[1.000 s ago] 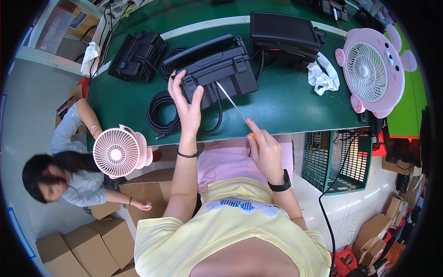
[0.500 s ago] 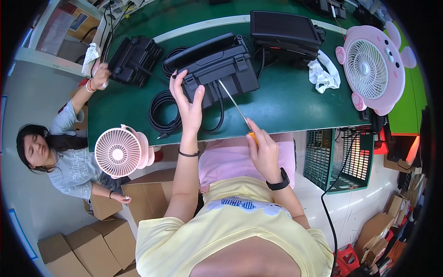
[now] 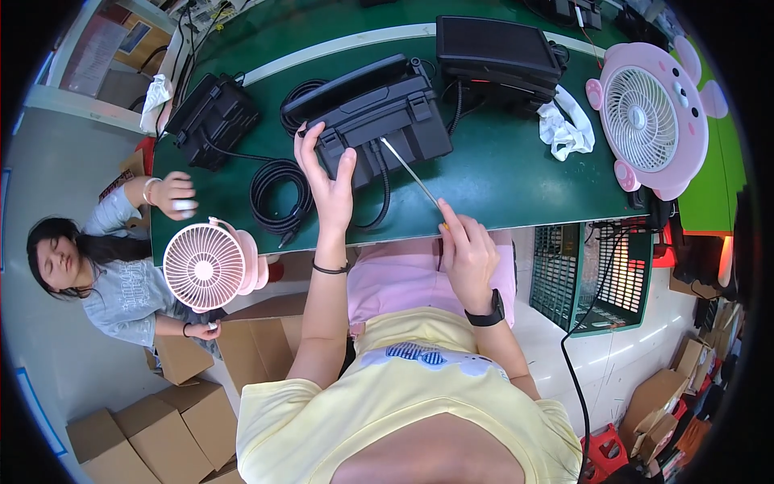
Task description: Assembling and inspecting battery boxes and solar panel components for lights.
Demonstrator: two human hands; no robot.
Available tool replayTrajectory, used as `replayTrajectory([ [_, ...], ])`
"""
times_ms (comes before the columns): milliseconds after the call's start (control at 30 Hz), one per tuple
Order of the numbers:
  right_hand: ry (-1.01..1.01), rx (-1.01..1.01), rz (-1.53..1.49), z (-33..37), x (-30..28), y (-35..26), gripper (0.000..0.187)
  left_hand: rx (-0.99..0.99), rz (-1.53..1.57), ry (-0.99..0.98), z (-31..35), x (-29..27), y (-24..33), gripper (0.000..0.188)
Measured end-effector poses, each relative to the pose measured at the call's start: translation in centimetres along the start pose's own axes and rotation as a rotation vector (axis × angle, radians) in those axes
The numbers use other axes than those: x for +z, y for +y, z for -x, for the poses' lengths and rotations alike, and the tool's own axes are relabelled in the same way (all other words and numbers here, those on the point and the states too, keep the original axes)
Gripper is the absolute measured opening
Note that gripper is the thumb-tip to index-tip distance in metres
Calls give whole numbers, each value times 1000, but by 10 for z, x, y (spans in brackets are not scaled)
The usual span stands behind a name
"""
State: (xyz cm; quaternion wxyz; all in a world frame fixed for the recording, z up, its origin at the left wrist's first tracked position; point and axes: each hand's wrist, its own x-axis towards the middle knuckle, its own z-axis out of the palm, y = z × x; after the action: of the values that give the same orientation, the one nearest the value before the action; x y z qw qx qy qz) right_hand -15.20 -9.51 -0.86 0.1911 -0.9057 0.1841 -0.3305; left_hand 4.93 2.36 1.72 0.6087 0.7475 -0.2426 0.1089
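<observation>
A black plastic case (image 3: 419, 129) with latches sits tilted on the green table, its lid partly raised. My left hand (image 3: 330, 181) grips the left end of this case, thumb in front and fingers around the edge. In my right hand (image 3: 469, 254) is a screwdriver (image 3: 413, 175); its handle is mostly hidden by my fingers. The shaft slants up to the left, and its tip meets the case's front beside the cable fitting. From that fitting a black ribbed cable (image 3: 387, 194) loops down onto the table.
Left of the case lie a coiled black cable (image 3: 262, 198) and another black case (image 3: 211, 121). A black device (image 3: 500, 56) stands behind right, near white crumpled material (image 3: 566, 133). Fans flank the table: a small pink one (image 3: 205, 266) and a pink animal-shaped one (image 3: 641, 121). A co-worker's hand (image 3: 173, 195) is at left.
My right hand has shifted slightly right and down with the screwdriver, its tip still at the case. The co-worker's hand left the other case, which now sits further left; the coil also moved left.
</observation>
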Motion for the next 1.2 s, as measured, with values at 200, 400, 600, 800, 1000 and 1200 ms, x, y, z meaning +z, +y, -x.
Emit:
replayTrajectory([
  [200, 47, 1, 45, -1, 2, 4, 44, 6, 28, 7, 1, 0, -4, 55],
  [400, 59, 1, 49, -1, 3, 6, 44, 10, 16, 2, 1, 0, -1, 55],
  [600, 54, -5, 44, -1, 2, 6, 44, 14, -2, 2, 1, -1, 0, 54],
  [800, 50, -9, 14, -3, -1, 5, 43, 10, -1, 9, 2, -1, -1, 53],
  [1000, -27, -11, -93, -7, -9, 8, 45, 1, -8, 11, 2, -1, 1, 54],
  [1200, -350, 281, -726, -2, -13, 3, 41, 18, -59, 0, 3, -1, 0, 54],
])
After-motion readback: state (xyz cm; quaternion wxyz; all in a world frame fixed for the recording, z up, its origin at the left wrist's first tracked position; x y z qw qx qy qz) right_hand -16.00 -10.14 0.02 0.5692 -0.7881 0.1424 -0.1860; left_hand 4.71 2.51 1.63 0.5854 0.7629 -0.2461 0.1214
